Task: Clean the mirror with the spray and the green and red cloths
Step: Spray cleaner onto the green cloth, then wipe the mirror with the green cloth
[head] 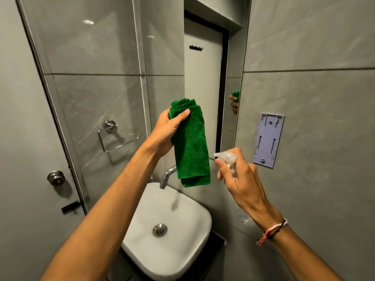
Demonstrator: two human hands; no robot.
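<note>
My left hand (169, 129) grips a folded green cloth (191, 148) near its top, and the cloth hangs down in front of the mirror (203, 88). My right hand (238, 180) is closed round a clear spray bottle (227, 157), forefinger on the trigger, nozzle pointing left towards the cloth and mirror. The bottle's body is mostly hidden behind my hand and wrist. The mirror is a tall narrow panel above the basin, reflecting a white door, and at its right edge a hand with the green cloth. No red cloth is in view.
A white washbasin (188, 230) with a chrome tap (166, 177) sits below my hands. On the left wall are a chrome towel ring (113, 136) and a door knob (55, 178). A pale purple wall bracket (268, 138) hangs right of the mirror.
</note>
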